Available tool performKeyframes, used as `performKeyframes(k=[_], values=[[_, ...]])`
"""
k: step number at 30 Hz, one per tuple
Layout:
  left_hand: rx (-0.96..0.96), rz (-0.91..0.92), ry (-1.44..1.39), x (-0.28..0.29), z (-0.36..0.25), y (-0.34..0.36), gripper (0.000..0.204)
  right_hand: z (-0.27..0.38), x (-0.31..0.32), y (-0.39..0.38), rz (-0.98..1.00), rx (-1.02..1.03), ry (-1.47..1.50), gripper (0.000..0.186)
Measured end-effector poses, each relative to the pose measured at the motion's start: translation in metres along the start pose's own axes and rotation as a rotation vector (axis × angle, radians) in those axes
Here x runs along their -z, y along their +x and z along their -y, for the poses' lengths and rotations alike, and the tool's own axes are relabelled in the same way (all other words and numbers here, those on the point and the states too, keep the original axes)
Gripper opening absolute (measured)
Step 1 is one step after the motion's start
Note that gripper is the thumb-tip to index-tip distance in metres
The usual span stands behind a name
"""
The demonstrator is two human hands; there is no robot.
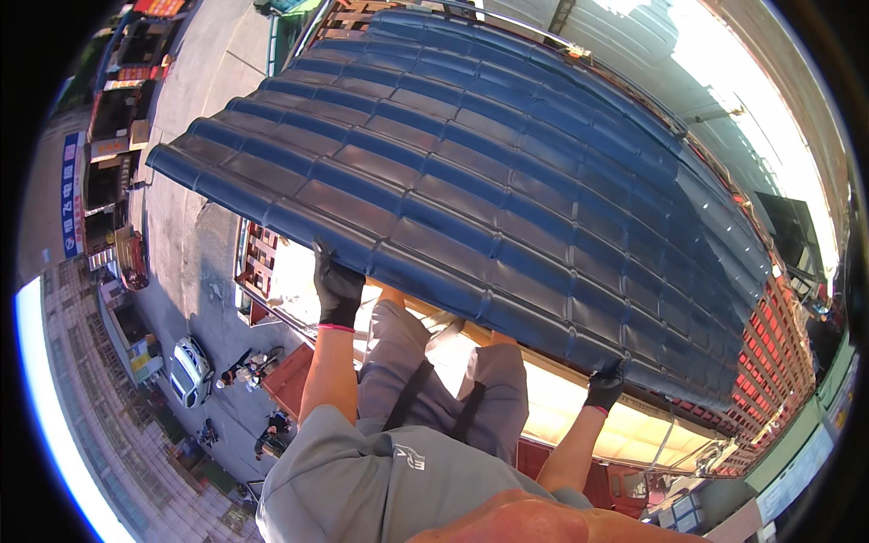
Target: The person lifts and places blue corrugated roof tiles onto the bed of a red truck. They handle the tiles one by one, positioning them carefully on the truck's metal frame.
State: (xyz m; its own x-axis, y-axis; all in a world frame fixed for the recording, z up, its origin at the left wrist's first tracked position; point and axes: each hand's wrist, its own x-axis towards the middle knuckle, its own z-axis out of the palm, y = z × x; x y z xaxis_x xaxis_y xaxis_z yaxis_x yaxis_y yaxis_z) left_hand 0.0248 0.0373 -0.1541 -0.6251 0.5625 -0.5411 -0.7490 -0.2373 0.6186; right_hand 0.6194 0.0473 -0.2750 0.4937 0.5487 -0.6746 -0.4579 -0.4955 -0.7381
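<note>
A large stack of dark blue, tile-profiled roofing sheets (489, 190) stretches out in front of me, its near edge running from far left to near right. My left hand (339, 288), in a black glove with a pink cuff, grips that near edge, with one finger standing up beside it. Farther right along the same edge, my right hand (605, 389), gloved alike, has its fingers curled round the sheet. The undersides of both grips are hidden by the sheet. My legs (425, 380), in grey trousers, are partly beneath the near edge.
Red slatted truck sides (777, 357) border the stack at right. Cream-coloured panels (656, 436) lie below the near edge. At left, down on the paved road, are a white car (190, 371) and several parked motorbikes (253, 369). Shopfronts line the far left.
</note>
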Motion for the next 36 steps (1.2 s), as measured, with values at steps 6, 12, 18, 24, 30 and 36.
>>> performKeyframes(k=[6,12,18,24,30,36], values=[[0.205,-0.366,0.252,0.113,0.107,0.116,0.031,-0.069,0.025,0.089,0.407,0.589,-2.078,0.028],[-0.02,-0.376,0.463,0.115,0.141,0.109,0.023,-0.091,-0.016,0.124,0.648,0.492,-2.426,0.039],[0.218,-0.19,0.263,0.106,0.175,0.13,0.02,-0.07,0.061,0.209,0.685,0.892,-2.452,0.032],[0.219,-0.171,0.793,0.07,0.193,0.147,0.032,-0.076,0.022,0.203,0.173,-0.001,-0.572,0.032],[0.365,-0.249,0.171,0.086,0.205,0.161,0.02,-0.086,0.043,0.198,0.243,0.566,-1.457,0.024],[0.332,-0.351,0.241,0.099,0.212,0.168,0.026,-0.075,0.017,0.172,0.269,0.602,-1.993,0.044]])
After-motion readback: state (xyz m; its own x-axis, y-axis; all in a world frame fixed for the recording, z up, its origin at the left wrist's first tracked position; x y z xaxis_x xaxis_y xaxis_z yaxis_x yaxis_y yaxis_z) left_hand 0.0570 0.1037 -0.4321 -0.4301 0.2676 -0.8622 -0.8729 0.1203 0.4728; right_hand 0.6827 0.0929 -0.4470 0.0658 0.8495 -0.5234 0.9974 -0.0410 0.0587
